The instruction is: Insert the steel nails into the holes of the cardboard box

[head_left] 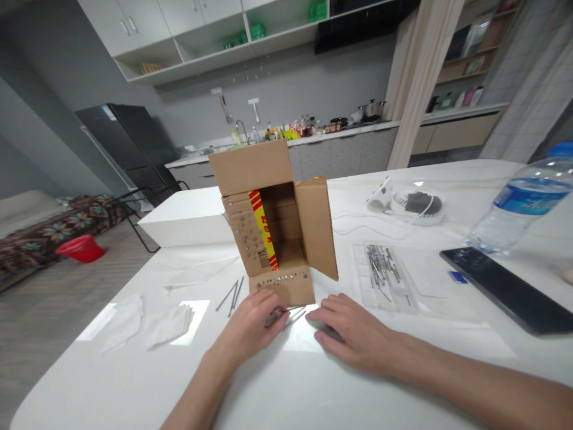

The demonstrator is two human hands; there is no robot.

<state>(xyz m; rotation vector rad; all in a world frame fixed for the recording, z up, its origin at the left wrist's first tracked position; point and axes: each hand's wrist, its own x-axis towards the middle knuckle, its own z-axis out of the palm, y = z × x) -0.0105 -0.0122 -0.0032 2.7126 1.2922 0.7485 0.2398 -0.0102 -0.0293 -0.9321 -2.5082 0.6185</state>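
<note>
An open cardboard box (284, 227) stands on the white table, its opening facing me. Rows of small metal heads stud its left flap (246, 233) and its bottom flap (290, 289). My left hand (259, 316) is at the near edge of the bottom flap, thumb and index finger drawn together; whatever they may grip is hidden. Thin metal nails or screws (295, 316) lie between my hands. To their right, my right hand (344, 328) rests on the table, fingers bent and thumb apart, holding nothing visible. More long nails or screws (233, 297) lie left of the box.
At right are a clear plastic case (382, 278) of metal pieces, a black phone (505, 289) and a water bottle (519, 203). Crumpled tissues (168, 325) lie at left. Behind stand a white box (188, 218) and a round white device with a cable (418, 206).
</note>
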